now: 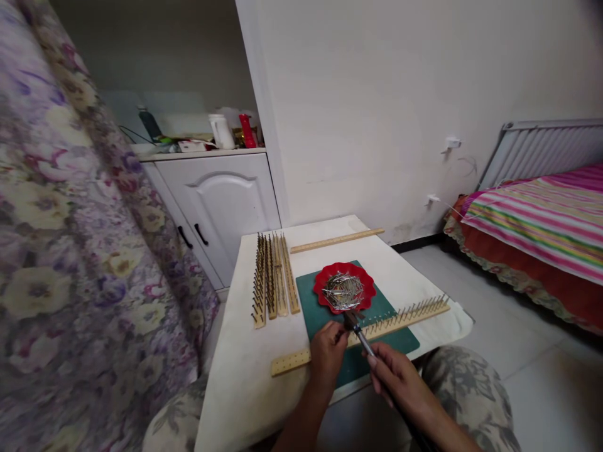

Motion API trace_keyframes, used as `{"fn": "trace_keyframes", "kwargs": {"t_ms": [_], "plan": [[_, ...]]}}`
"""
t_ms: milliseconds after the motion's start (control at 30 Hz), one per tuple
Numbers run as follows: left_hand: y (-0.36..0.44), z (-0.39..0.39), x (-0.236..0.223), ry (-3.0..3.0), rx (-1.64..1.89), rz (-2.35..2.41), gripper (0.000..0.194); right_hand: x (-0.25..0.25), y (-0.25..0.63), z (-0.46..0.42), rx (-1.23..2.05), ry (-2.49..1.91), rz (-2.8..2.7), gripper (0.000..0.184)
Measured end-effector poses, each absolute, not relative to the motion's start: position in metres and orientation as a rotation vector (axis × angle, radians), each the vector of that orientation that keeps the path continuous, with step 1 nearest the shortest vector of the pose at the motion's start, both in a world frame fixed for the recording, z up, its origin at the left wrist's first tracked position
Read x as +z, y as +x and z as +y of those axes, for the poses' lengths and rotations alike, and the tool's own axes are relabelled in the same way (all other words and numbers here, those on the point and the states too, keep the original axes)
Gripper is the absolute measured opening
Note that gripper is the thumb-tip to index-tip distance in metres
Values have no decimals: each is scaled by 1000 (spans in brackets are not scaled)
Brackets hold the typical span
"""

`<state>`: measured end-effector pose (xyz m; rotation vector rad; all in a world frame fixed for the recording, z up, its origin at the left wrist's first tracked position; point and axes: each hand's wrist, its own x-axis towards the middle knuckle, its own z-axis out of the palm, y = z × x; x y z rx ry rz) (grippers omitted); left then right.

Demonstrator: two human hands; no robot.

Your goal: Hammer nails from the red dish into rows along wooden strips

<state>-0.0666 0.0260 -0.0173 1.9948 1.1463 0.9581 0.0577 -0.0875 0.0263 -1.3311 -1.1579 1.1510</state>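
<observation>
My left hand [328, 351] is closed in a pinch over a long wooden strip [400, 317] studded with nails, which lies across a green mat [320, 314]. What its fingers pinch is too small to make out. My right hand [400, 376] grips a small hammer [358, 329], its head just above the strip beside the left fingers. A red scalloped dish [367, 285] full of loose nails sits on the mat just beyond.
Several finished nail-studded strips [273, 276] lie side by side at the table's left. A plain wooden strip [336, 240] lies at the far edge. A floral curtain [70, 251] hangs left, a white cabinet [221, 201] stands behind, and a striped bed [541, 220] is at right.
</observation>
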Motion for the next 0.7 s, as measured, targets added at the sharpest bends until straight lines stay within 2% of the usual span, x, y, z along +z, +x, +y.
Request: {"fn": "trace_keyframes", "kwargs": {"t_ms": [700], "plan": [[-69, 26, -17, 1922, 980, 1090, 15, 18, 60, -106, 1255, -1272, -1012, 34]]}}
